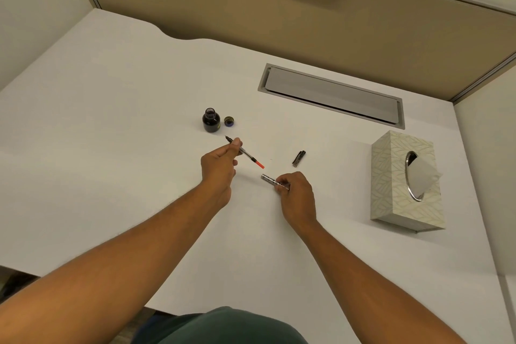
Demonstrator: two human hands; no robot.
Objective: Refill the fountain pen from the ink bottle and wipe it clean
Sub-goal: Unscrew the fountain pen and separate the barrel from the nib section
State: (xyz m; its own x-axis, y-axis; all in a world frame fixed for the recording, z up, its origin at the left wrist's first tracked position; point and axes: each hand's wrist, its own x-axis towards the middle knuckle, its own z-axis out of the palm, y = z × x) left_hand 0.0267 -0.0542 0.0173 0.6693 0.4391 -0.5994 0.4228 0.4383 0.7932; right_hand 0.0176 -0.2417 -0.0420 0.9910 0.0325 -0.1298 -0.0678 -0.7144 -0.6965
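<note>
The left hand (220,167) is pinching the pen's nib section (243,151), converter exposed, just short of the open ink bottle (210,121) on the bench (111,148). The right hand (296,193) is gripping the barrel (272,181). Filling is starting; next, the nib needs dipping.

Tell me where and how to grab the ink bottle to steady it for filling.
Grip the ink bottle around its wide dark body, below the narrow open neck, coming from its left side. It stands upright with its cap off at its right, and the left hand brings the pen in from the front, so the mouth stays free.
</note>
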